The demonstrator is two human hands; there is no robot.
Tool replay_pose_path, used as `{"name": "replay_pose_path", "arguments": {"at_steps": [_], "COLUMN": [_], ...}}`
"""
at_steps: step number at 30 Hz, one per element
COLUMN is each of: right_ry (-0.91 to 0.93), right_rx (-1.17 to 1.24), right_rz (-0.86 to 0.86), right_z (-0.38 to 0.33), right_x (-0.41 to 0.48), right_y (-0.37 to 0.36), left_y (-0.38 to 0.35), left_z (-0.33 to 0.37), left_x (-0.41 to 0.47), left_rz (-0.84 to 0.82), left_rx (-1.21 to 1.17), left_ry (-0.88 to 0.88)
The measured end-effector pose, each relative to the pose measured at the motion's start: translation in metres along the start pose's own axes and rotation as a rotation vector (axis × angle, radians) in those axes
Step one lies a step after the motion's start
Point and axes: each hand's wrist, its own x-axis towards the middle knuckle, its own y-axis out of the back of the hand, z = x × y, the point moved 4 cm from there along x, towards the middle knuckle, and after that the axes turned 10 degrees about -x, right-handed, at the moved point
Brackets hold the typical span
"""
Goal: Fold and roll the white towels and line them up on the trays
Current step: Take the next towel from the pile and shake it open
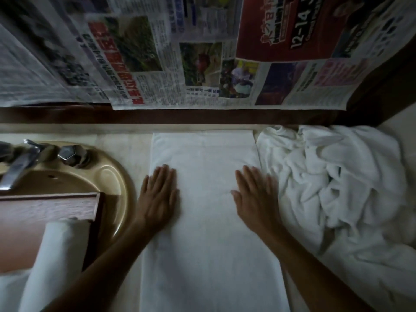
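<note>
The left hand (157, 194) and right hand (255, 199) lie flat with straight fingers, pressing the folded towel (204, 244) on the counter (126, 149). The towel looks soft, light and limp, probably best pinched at one short end's corners. Right of it is a crumpled towel pile (337, 176). Left of it, a rolled towel (56, 255) lies on a tray (51, 197). The newspaper (281, 25) beyond reads "12-14 J".

White towel (207, 210) flat, centre; crumpled towels (337, 176) right; rolled towel (56, 255) on tray (49, 208) left.
</note>
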Motion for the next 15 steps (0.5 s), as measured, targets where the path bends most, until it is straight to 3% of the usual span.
{"name": "replay_pose_path", "arguments": {"at_steps": [3,5,9,15], "right_ry": [-0.130,-0.148,0.065,-0.076], "right_rx": [0.019,0.116,0.187,0.188], "right_rz": [0.030,0.085,0.042,0.151], "right_z": [0.016,-0.009,-0.074,-0.012], "right_x": [-0.014,-0.048,-0.131,-0.159], "right_y": [0.014,0.026,0.028,0.015], "left_y": [0.015,0.008,-0.030,0.004], "left_z": [0.004,0.038,0.086,0.015], "left_x": [-0.014,-0.047,-0.132,-0.170], "left_rz": [-0.004,0.027,-0.029,0.067], "left_rx": [-0.022,-0.058,-0.140,-0.050], "left_ry": [0.055,0.007,-0.127,-0.018]}}
